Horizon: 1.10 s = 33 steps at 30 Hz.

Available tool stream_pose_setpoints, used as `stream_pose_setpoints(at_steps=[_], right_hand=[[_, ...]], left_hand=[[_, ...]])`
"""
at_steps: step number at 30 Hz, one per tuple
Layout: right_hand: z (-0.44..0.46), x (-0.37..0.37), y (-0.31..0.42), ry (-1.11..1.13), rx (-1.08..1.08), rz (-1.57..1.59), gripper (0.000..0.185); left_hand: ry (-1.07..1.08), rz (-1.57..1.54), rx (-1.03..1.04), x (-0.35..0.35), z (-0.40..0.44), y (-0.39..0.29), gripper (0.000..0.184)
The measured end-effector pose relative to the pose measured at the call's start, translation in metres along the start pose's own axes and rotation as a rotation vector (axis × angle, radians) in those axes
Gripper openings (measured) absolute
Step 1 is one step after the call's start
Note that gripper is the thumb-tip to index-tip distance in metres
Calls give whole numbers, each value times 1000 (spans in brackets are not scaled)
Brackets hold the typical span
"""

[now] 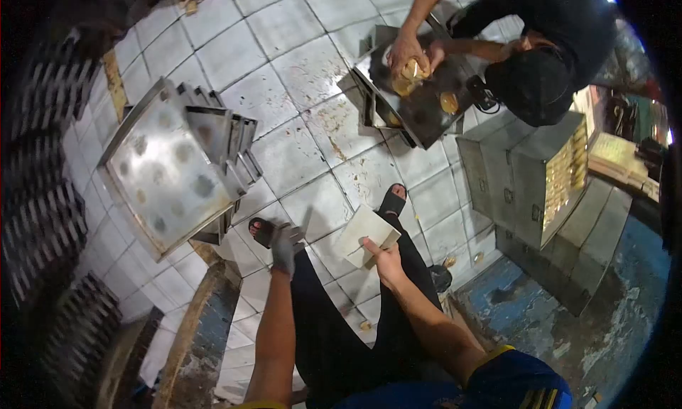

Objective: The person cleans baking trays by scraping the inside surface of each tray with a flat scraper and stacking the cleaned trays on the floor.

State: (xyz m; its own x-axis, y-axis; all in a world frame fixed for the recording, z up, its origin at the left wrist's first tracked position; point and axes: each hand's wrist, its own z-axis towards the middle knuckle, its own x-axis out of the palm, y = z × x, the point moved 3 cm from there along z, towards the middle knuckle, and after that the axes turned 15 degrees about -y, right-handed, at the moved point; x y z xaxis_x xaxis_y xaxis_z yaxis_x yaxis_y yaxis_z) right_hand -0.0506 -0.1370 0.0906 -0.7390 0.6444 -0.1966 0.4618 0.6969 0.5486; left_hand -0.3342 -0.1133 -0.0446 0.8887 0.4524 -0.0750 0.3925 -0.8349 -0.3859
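Note:
My right hand (pixel 384 258) grips a pale, flat, squarish stack (pixel 364 236) by its lower edge, with the thumb on top; it is held above my right foot and the tiled floor. My left hand (pixel 286 251) wears a grey glove and is beside my left foot, a short way left of the stack. A thin dark flat object (pixel 296 235) shows at its fingers, which are blurred. To the left lies a pile of metal trays (pixel 160 169), the top one bare with dark round stains.
At the upper right a co-worker (pixel 533 82) bends over dark trays (pixel 426 114), handling a yellowish item (pixel 410 77). Large metal tins (pixel 522 160) stand at the right. Slatted dark racks (pixel 42 182) line the left side. White floor tiles (pixel 288 157) carry crumbs.

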Motion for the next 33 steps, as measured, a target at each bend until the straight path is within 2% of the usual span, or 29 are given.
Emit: stream_pose_setpoints(at_steps=[3, 5, 7, 9, 11, 13, 14, 16, 17, 18, 20, 25, 27, 28, 29, 31, 33], right_hand=[[41, -66, -23, -76, 111, -42, 31], [65, -105, -35, -138, 157, -66, 30], [90, -135, -45, -176, 118, 4, 30], [113, -157, -48, -208, 125, -5, 27], [135, -175, -49, -229, 153, 40, 28], [152, -179, -42, -235, 153, 61, 28], [160, -179, -38, -230, 137, 91, 28], [171, -181, -35, -231, 159, 89, 28], [174, -183, -32, -216, 168, 91, 27], [176, -185, -28, -191, 208, 79, 28], [180, -190, -25, -202, 239, 71, 29], [187, -192, -16, -198, 205, 75, 32], [184, -192, -11, -192, 220, 71, 33], [183, -190, -8, -166, 222, 95, 32], [180, -189, -5, -141, 223, 120, 32], [176, -186, 3, -106, 194, 116, 32], [166, -181, 13, -58, 158, 158, 31]], left_hand=[[118, 318, 31, 106, 1, 31, 41], [153, 609, 149, 173, 43, 65, 41], [209, 791, 595, 234, 111, 96, 42], [210, 746, 735, 322, 116, 76, 44], [185, 944, 937, 394, 160, 70, 38], [229, 1433, 1661, 449, 230, 89, 36], [217, 1348, 1791, 479, 230, 78, 34], [368, 944, 1286, 531, 230, 52, 37], [387, 781, 880, 544, 234, 54, 42], [314, 569, 511, 556, 235, 56, 48], [143, 568, 312, 567, 211, 52, 58], [149, 473, 264, 576, 224, 71, 47], [122, 439, 348, 569, 216, 69, 41], [84, 324, 352, 570, 201, 65, 28], [88, 327, 358, 564, 183, 61, 28], [171, 198, 358, 536, 130, 39, 31], [154, 241, 294, 477, 95, 30, 32]])
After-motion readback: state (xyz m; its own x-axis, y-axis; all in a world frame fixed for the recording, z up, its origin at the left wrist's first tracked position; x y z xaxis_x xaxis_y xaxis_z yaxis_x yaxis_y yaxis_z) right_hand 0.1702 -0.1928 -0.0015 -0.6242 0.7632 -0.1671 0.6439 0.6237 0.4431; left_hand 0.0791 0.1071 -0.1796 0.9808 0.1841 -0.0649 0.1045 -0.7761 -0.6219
